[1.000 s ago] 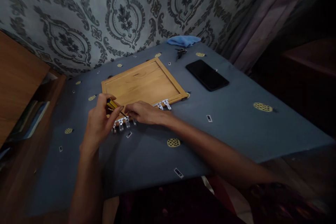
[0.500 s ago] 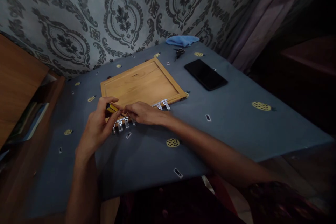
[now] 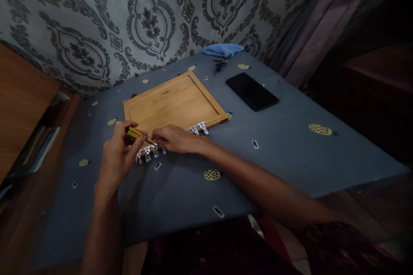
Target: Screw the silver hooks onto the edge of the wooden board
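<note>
My left hand (image 3: pixel 116 154) is closed around the yellow and black handle of a screwdriver (image 3: pixel 135 133). Its thin shaft slants down to the right, toward a metal strip with clips (image 3: pixel 147 151) along the near edge of a framed wooden board (image 3: pixel 174 103). Close to the screwdriver tip, my right hand (image 3: pixel 177 139) has its fingers pinched together over that edge. Whatever they grip is hidden. More silver clips (image 3: pixel 202 127) stick out to the right of my right hand.
Right of the board lies a black phone (image 3: pixel 252 91). Behind it are a small dark object, perhaps scissors (image 3: pixel 220 65), and a blue cloth (image 3: pixel 223 50). The table has a blue pineapple-print cover (image 3: pixel 277 150). A wooden shelf with books (image 3: pixel 40 148) stands at the left.
My left hand has shifted slightly left and opened up a little, showing more of the screwdriver's handle and shaft. My right hand and the board stay nearly still.
</note>
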Tool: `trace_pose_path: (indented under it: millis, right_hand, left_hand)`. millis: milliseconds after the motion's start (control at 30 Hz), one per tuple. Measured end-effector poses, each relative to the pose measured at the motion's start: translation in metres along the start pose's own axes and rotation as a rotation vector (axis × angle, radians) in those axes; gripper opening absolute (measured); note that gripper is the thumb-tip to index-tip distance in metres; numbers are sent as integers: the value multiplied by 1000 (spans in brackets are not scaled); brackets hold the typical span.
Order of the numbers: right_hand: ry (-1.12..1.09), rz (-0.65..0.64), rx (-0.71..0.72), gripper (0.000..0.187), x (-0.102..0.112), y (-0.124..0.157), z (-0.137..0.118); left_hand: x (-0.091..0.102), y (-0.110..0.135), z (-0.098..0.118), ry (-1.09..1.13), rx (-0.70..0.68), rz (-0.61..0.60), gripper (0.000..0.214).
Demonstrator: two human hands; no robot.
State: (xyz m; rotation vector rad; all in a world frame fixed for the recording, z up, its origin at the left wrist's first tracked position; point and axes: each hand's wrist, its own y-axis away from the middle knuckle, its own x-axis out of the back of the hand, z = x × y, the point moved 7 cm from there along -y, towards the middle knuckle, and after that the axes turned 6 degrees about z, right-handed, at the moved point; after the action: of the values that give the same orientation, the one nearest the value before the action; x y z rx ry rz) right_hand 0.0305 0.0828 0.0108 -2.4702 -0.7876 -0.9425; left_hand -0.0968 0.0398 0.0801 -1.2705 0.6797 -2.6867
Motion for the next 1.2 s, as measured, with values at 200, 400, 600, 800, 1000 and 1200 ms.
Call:
trace_pose_path:
  millis: [200, 400, 600, 800, 1000, 1200]
  right_hand:
    - [3, 7, -3, 27, 0, 1, 0]
    - [-16, -10, 1, 30, 0, 1, -1]
    - [-21, 14, -10, 31, 2, 1, -1]
    - [-29, 12, -9, 30, 0, 0, 1]
    - [-15, 40, 9, 29, 0, -1, 1]
    - [-21, 31, 3, 29, 1, 0, 0]
  left_hand:
    - [-2, 1, 3, 27, -7, 42, 26]
    - [-3, 2, -1, 9, -13, 85, 45]
    - [-5, 0, -3, -46, -33, 116, 38]
    - [-4, 0, -5, -79, -26, 139, 38]
    - [-4, 1, -8, -106, 14, 146, 39]
    - [-4, 2, -6, -114, 28, 171, 38]
